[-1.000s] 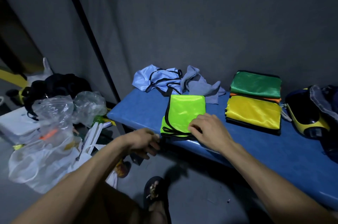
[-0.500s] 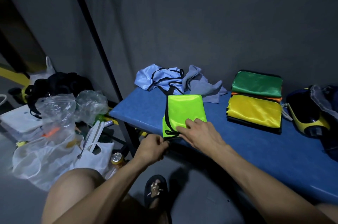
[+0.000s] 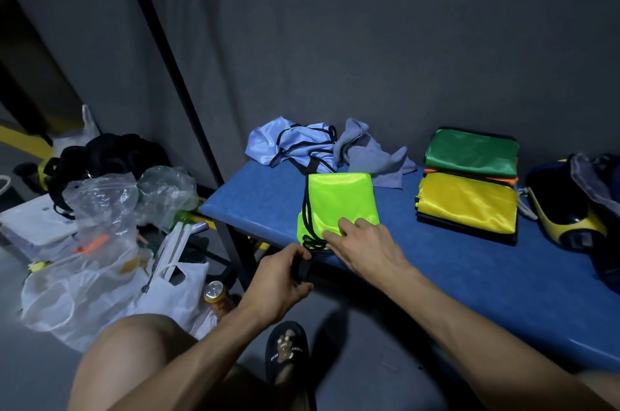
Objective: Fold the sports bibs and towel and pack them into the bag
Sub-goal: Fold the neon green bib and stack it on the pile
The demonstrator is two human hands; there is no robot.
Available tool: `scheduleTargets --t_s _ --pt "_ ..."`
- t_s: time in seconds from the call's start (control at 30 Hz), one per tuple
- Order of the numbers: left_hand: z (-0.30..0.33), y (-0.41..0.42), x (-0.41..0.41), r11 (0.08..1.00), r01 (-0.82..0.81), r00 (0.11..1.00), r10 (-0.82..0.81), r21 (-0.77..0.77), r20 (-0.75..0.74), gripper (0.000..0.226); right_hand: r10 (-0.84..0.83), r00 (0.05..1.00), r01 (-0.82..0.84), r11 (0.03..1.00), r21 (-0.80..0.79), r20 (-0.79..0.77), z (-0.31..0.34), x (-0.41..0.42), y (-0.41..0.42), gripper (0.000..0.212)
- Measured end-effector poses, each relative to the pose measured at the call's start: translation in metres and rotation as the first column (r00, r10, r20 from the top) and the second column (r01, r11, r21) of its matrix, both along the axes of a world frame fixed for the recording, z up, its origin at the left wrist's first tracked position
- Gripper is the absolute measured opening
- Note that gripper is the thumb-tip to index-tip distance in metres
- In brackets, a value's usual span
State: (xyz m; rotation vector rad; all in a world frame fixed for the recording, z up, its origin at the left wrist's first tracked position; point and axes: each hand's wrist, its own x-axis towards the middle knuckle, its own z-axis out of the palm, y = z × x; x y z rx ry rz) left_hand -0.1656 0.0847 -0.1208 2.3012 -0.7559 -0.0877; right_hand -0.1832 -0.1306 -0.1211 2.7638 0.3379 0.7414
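Blue bench (image 3: 436, 279) fills the scene; folded green and yellow bibs (image 3: 468, 199) stacked at its right, a bag (image 3: 577, 206) beyond them; pale blue bib (image 3: 292, 150) and grey towel (image 3: 372, 155) lie crumpled at the back; neon green bib (image 3: 339, 202) sits folded at the near edge; right hand (image 3: 365, 243) presses it flat, fingers straight; left hand (image 3: 285, 279) curls round dark trim below the edge; thin, limp, slippery mesh, best held by its bound edges
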Motion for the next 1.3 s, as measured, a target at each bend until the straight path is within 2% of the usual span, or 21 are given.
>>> scheduleTargets --t_s 0.07,0.17,0.27,0.3,0.33,0.4,0.43,0.47,0.57,0.67,0.73,0.9,1.07,1.23,1.3 --pt "-0.001 0.002 0.003 0.986 -0.022 0.967 -0.022 0.167 0.256 0.027 0.002 1.000 -0.002 1.000 0.006 -0.003 0.000 0.000 0.000 0.020" --pt "0.006 0.000 0.011 0.936 -0.067 0.799 -0.156 0.345 0.581 0.016 0.013 1.000 -0.013 1.000 0.023 -0.016 0.001 0.000 0.000 0.023" --pt "0.022 -0.006 0.029 0.883 0.101 0.575 -0.428 0.459 0.697 0.011 0.030 0.999 -0.028 0.999 0.031 -0.038 0.002 -0.002 0.000 0.028" --pt "0.028 -0.009 0.038 0.864 0.148 0.545 -0.477 0.481 0.690 0.009 0.032 0.999 -0.030 0.999 0.034 -0.044 0.003 -0.003 0.000 0.027" --pt "0.033 -0.013 0.049 0.838 0.212 0.561 -0.526 0.503 0.640 0.015 0.033 0.998 -0.031 0.999 0.040 -0.049 0.004 -0.004 0.000 0.026" --pt "0.042 -0.020 0.066 0.782 0.387 0.710 -0.590 0.488 0.383 0.030 0.038 0.997 -0.035 0.999 0.039 -0.066 0.005 -0.006 0.000 0.024" --pt "0.045 -0.024 0.072 0.772 0.440 0.765 -0.590 0.458 0.258 0.035 0.042 0.996 -0.040 0.999 0.035 -0.077 0.006 -0.007 0.000 0.023" --pt "0.046 -0.028 0.077 0.800 0.446 0.816 -0.548 0.400 0.185 0.040 0.053 0.995 -0.050 0.998 0.038 -0.088 0.006 -0.008 0.000 0.024" --pt "0.043 -0.037 0.090 0.925 0.293 0.921 -0.341 0.241 0.189 0.045 0.084 0.984 -0.073 0.994 0.075 -0.156 0.008 -0.012 -0.004 0.049" --pt "0.033 -0.043 0.099 0.978 0.177 0.975 -0.189 0.107 0.117 0.025 0.110 0.964 -0.083 0.990 0.118 -0.243 0.011 -0.016 -0.011 0.079" --pt "0.027 -0.046 0.100 0.995 0.084 0.993 -0.088 0.059 0.084 0.009 0.139 0.948 -0.079 0.974 0.211 -0.287 0.013 -0.018 -0.016 0.083" --pt "0.017 -0.047 0.091 0.998 0.013 0.993 -0.006 -0.064 0.114 0.028 0.236 0.911 -0.073 0.899 0.431 -0.338 0.013 -0.017 -0.028 0.065" --pt "0.010 -0.043 0.091 0.998 0.034 0.981 -0.023 -0.055 0.195 0.006 0.269 0.912 -0.080 0.856 0.510 -0.309 0.013 -0.019 -0.037 0.051" --pt "0.010 -0.022 0.097 0.962 0.243 0.951 -0.261 0.122 0.166 0.047 0.269 0.914 -0.068 0.841 0.537 -0.304 0.014 -0.016 -0.044 0.049" --pt "0.007 -0.013 0.104 0.927 0.306 0.912 -0.351 0.215 0.215 0.060 0.262 0.919 -0.055 0.825 0.563 -0.295 0.012 -0.014 -0.046 0.052"
